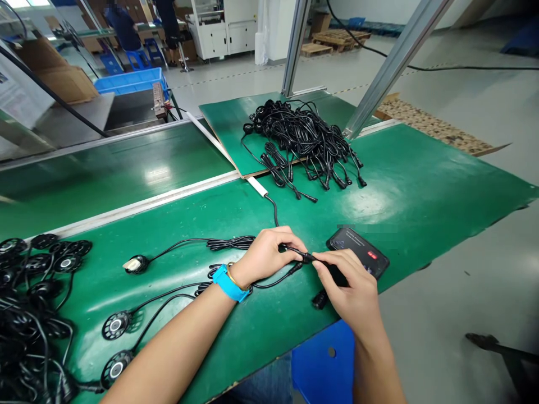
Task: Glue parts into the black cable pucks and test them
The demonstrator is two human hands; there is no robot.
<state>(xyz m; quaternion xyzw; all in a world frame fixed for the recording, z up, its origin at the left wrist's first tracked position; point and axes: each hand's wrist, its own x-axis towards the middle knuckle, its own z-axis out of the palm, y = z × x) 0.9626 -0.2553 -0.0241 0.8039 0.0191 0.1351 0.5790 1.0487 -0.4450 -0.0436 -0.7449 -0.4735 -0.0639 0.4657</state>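
Note:
My left hand [265, 255], with a blue wristband, pinches a thin black cable connector [304, 257] at the front of the green table [421, 185]. My right hand [349, 286] pinches the same joint from the right, over a black phone [357, 251]. Another black plug [320, 299] lies just below my right hand. Three round black disc parts [116, 324] with cables lie to the left of my arms, one of them [137, 264] nearer the belt.
A heap of bundled black cables [305, 140] sits on a green board at the back. More disc parts [29, 303] pile at the left edge. A conveyor belt [109, 168] runs behind. People stand far back left. A blue stool [324, 365] is below the table edge.

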